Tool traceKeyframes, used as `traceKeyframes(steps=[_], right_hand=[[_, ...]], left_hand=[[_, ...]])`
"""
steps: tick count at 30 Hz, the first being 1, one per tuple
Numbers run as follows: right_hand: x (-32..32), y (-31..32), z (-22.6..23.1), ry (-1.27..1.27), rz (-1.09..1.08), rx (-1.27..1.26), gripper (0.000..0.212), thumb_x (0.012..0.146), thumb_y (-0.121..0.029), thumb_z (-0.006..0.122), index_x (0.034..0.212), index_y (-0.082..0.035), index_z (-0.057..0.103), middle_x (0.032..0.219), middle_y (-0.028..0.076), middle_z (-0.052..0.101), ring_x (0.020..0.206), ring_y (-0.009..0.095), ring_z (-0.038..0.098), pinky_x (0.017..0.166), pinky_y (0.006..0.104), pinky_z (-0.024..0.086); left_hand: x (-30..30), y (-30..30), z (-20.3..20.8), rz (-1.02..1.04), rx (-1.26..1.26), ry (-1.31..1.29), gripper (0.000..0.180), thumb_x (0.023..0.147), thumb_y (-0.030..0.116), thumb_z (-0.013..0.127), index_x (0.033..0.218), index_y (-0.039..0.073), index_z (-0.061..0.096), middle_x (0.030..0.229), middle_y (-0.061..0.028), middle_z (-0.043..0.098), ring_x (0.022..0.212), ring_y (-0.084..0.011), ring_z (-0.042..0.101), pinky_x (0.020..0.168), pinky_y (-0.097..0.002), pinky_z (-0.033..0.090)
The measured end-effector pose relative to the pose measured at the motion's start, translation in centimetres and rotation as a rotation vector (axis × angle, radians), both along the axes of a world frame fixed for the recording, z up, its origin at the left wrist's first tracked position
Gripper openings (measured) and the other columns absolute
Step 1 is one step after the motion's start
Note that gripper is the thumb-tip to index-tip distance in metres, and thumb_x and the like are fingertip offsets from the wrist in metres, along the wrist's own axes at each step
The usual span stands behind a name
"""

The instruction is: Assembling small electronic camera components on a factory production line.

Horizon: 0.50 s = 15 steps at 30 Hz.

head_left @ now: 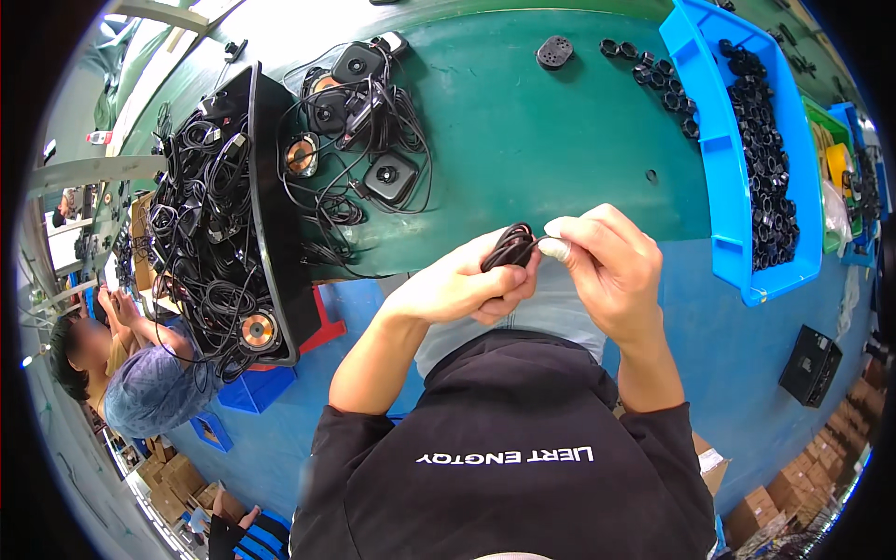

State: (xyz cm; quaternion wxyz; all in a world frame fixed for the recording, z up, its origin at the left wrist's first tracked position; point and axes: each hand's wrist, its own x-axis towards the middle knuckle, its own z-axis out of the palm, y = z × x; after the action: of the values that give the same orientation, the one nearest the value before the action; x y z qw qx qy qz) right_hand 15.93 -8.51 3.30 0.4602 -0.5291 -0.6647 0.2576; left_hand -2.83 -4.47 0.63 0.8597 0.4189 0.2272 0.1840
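Observation:
A black cable [510,248], wound into a small bundle, sits in my left hand [453,287], whose fingers are closed round it at the table's near edge. Just to the right, my right hand [614,266] pinches a short length of the same cable between thumb and forefinger. White coverings wrap the tips of those two fingers. What the cable ends in is hidden by my hands. On the green table [523,121], left of my hands, lies a tangle of black cables with square black pads [390,177] and a round copper coil [301,156].
A black crate [266,215] heaped with cables and coils stands at the left. To the right is a blue bin [726,177] of small black rings, with loose rings [667,82] beside it. A black oval piece [554,52] lies farther back. A co-worker [154,378] sits beyond the crate.

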Motion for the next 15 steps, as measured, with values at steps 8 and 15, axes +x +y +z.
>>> traceKeyframes(steps=[8, 15], right_hand=[[0.1, 0.2, -0.2, -0.085, 0.000, 0.122, 0.021, 0.073, 0.005, 0.068, 0.093, -0.004, 0.067, 0.076, 0.004, 0.057, 0.052, 0.012, 0.044, 0.049, 0.0260, 0.038], [-0.2, -0.6, -0.7, -0.046, -0.041, -0.071, 0.025, 0.075, 0.004, 0.067, 0.099, -0.002, 0.065, 0.080, 0.006, 0.061, 0.056, 0.017, 0.051, 0.052, 0.0286, 0.042]], left_hand=[[0.9, -1.0, -0.1, -0.183, -0.294, 0.023, 0.010, 0.095, 0.015, 0.047, 0.094, 0.005, 0.049, 0.064, 0.0010, 0.043, 0.048, -0.0053, 0.030, 0.040, -0.0195, 0.021], [0.9, -1.0, -0.8, 0.246, -0.176, -0.187, 0.023, 0.101, 0.027, 0.046, 0.095, 0.005, 0.048, 0.065, 0.0007, 0.045, 0.048, -0.0058, 0.031, 0.041, -0.0200, 0.021]])
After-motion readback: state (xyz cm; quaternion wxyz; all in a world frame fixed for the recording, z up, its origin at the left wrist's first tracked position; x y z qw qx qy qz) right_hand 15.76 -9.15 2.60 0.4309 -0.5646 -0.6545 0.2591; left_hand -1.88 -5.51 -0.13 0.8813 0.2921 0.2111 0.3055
